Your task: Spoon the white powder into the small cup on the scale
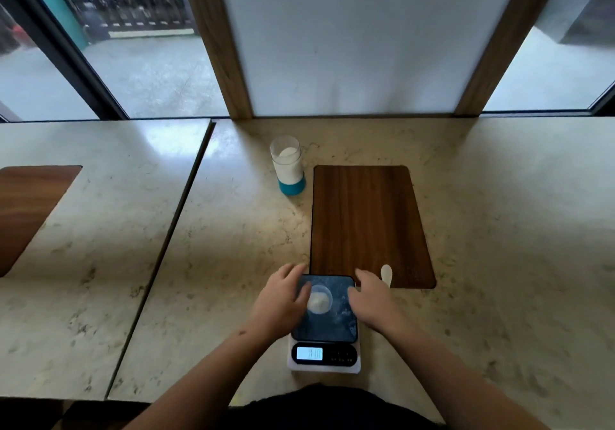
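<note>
A: Scale [323, 351] near centre of tabletop [499, 213]; dark weighing plate, lit display at near edge, digits unreadable; small cup [319, 299] upright on plate, left of plate centre; heap of white powder [317, 300] inside.

B: Noted; hands?

A: Left hand [283, 300] at left edge of plate, fingers [294, 271] spread, thumb against left wall of cup; grip loose and unclenched, nothing enclosed; right hand [371, 298] at right edge of plate, palm down, fingers curled slightly, likewise holding nothing; clear of cup.

B: Spoon?

A: White spoon [386, 275] flat on near right corner of wooden board [367, 223]; just right of right hand; touching or apart, cannot tell; handle end partly hidden at board edge.

B: Powder source?

A: Clear jar [289, 166] with teal base, far from scale, just beside far left corner of board; open at top, more powder visible within, filled most of the way.

B: Anything else on record?

A: Board just beyond scale, near edge meeting far edge of plate; second tabletop [83, 246] to left across a narrow gap, with another wooden board [26, 210] at left edge of view; windows [139, 63] and white panel [349, 37] along far side; dark clothing at nearest edge of view.
</note>
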